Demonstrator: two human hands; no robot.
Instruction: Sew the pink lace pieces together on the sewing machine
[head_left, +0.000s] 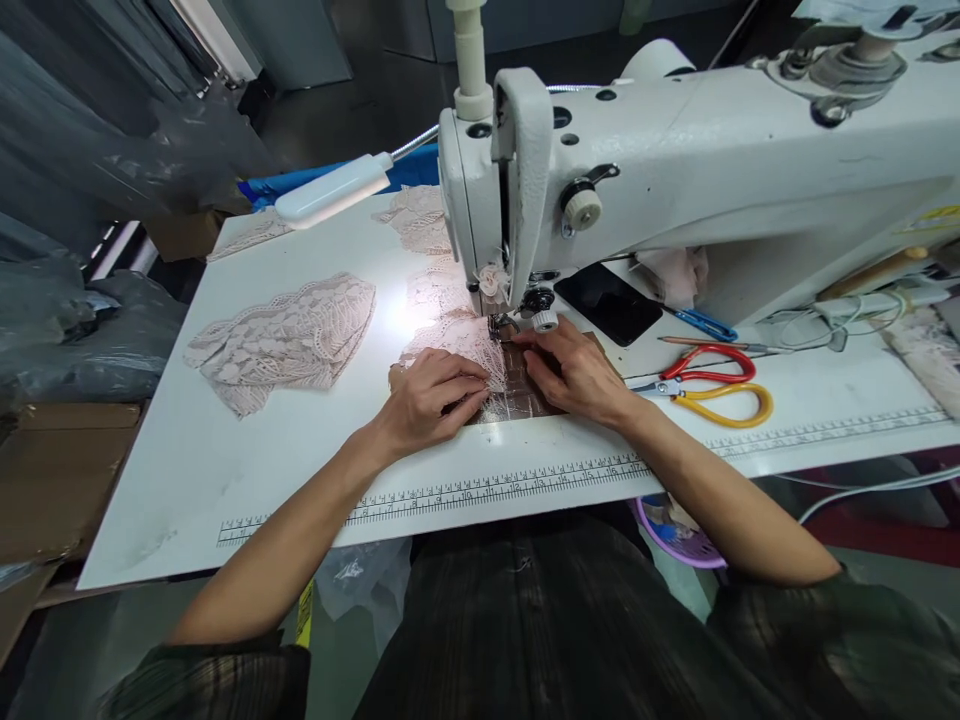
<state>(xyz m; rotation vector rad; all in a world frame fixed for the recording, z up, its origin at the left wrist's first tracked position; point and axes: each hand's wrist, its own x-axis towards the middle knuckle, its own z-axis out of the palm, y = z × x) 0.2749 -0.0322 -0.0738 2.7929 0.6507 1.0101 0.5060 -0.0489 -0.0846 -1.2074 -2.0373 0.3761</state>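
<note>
Pale pink lace fabric (459,338) lies under the presser foot (496,326) of a white sewing machine (712,140). My left hand (435,400) rests on the lace's near left part, fingers stretched out and pointing right; its thumb is mostly hidden. Just right of the needle area is my right hand (574,370), with the index finger reaching toward the presser foot and the thumb apart below it. Beneath that hand is the brownish, shiny machine bed plate (525,395). Whether the right fingertips touch the lace's edge is hard to see.
Another folded lace piece (289,335) lies left on the white table (172,480). Right of my hand are a black phone (609,303), scissors with red and yellow handles (724,405) and a blue tool (705,324). A lamp (334,190) hangs behind; a ruler strip (450,495) runs along the front.
</note>
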